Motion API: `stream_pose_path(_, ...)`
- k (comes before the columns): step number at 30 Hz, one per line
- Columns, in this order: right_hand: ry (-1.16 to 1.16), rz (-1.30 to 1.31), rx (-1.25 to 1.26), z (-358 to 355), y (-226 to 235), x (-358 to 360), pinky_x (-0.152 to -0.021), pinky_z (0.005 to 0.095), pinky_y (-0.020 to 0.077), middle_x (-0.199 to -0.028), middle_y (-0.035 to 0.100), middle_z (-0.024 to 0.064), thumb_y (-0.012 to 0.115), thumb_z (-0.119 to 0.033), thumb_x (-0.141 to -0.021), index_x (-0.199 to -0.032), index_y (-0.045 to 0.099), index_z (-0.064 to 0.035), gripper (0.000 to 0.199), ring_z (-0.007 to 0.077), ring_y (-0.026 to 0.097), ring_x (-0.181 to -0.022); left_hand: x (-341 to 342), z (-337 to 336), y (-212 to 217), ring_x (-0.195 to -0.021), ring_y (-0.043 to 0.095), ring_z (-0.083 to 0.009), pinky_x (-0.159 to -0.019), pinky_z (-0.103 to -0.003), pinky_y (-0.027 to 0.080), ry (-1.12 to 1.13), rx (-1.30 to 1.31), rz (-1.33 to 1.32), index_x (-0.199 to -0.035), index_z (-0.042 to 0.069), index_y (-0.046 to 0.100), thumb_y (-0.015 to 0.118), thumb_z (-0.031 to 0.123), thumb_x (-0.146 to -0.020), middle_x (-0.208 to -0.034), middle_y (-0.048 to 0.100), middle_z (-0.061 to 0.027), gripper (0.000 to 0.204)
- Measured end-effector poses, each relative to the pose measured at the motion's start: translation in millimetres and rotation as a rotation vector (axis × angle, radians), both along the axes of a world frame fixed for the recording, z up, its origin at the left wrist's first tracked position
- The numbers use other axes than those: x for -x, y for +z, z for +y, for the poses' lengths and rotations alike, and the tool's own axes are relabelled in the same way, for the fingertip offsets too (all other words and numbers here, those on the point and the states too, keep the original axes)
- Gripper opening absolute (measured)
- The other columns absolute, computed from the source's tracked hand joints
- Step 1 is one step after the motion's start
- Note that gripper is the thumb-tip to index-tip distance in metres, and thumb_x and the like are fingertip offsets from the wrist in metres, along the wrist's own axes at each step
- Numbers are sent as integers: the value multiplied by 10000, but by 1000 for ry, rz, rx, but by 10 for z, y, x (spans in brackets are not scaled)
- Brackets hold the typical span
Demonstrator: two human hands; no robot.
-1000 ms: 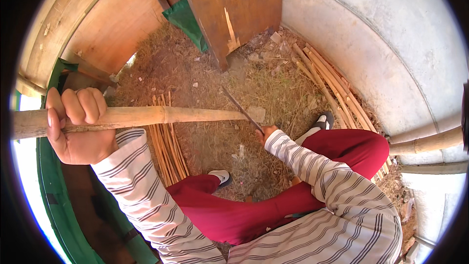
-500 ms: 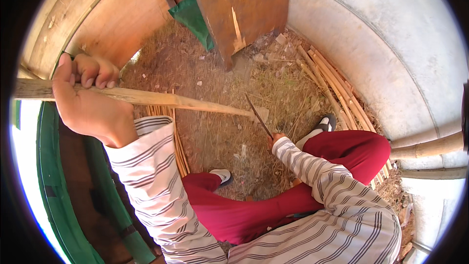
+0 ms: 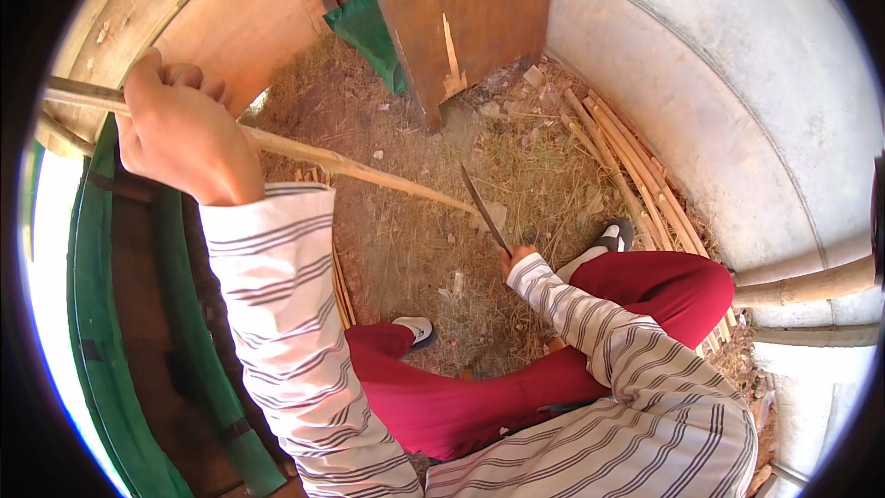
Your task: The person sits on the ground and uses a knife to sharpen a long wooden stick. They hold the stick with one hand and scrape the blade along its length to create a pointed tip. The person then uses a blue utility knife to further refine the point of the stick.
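My left hand [image 3: 184, 134] is raised at the upper left with its fingers wrapped round a long pale wooden stick [image 3: 369, 171]. The stick slants down to the right, and its thinner far end lies by a pale stone or block [image 3: 493, 215] on the ground. In front of my right knee, my right hand [image 3: 518, 258] is closed on the handle of a long dark-bladed knife [image 3: 483, 205]. Its blade points up and away from me, close to the stick's far end. My fingers hide the knife's handle.
A brown wooden cabinet [image 3: 470, 14] with green cloth stands ahead. Long wood strips [image 3: 636, 161] lie along the pale right wall [image 3: 701, 83]; more strips [image 3: 343, 290] lie left of my left foot. A green-edged frame [image 3: 111, 332] is at the left. Straw litters the ground [image 3: 387, 249].
My left hand has turned over, so its back now shows, and the stick has rolled with it. Its end of the stick has risen. The knife has shifted slightly left.
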State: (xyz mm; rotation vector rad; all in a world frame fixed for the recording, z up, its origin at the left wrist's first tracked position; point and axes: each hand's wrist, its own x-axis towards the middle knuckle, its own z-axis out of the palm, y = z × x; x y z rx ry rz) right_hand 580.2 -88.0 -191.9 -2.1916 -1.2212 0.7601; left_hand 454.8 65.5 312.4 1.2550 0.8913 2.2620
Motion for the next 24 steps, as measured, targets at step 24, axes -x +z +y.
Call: stream_pose_path(24, 100, -10, 461, 143, -135, -294, -530, 457, 489, -580, 585, 201, 547, -342, -1014, -855, 685, -8, 395, 355, 606, -535, 253, -102, -48, -498, 261, -132, -472, -300, 198, -1028, -133, 111, -731, 130, 310, 504, 258, -942, -589, 272, -8, 314)
